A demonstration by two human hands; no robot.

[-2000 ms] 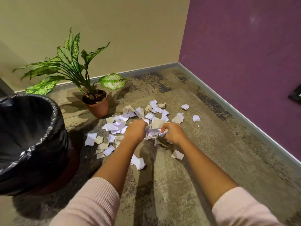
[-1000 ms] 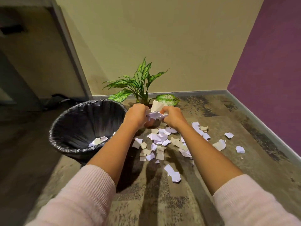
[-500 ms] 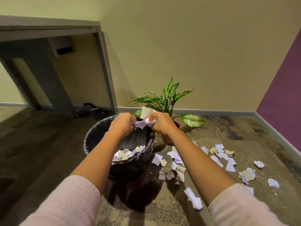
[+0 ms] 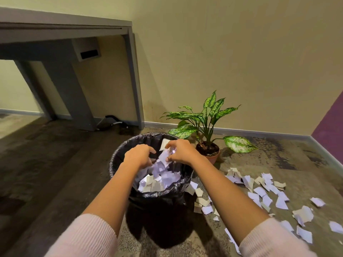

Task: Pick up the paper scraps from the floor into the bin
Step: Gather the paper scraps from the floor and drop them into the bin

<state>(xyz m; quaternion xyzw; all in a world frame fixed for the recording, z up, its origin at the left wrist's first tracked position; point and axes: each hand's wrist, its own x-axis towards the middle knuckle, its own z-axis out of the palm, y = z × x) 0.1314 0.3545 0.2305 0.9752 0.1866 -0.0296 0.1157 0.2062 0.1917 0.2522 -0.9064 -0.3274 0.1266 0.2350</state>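
A bin (image 4: pixel 157 203) lined with a black bag stands on the carpet just in front of me, with white and beige paper scraps (image 4: pixel 157 183) piled inside. Both my hands hover over its opening. My left hand (image 4: pixel 138 154) has loosely curled fingers that have let go. My right hand (image 4: pixel 182 151) still pinches a bunch of scraps (image 4: pixel 165 154) that streams, blurred, down into the bin. Several more scraps (image 4: pixel 263 191) lie scattered on the floor to the right of the bin.
A potted plant (image 4: pixel 208 151) stands behind the bin to the right, against the beige wall. A grey desk (image 4: pixel 65 28) stands at the back left, with cables (image 4: pixel 111 120) under it. A purple wall (image 4: pixel 330 125) closes off the right side.
Both hands carried a bunch of scraps from the floor pile up and left over the bin. They have now parted, and the scraps are dropping in.
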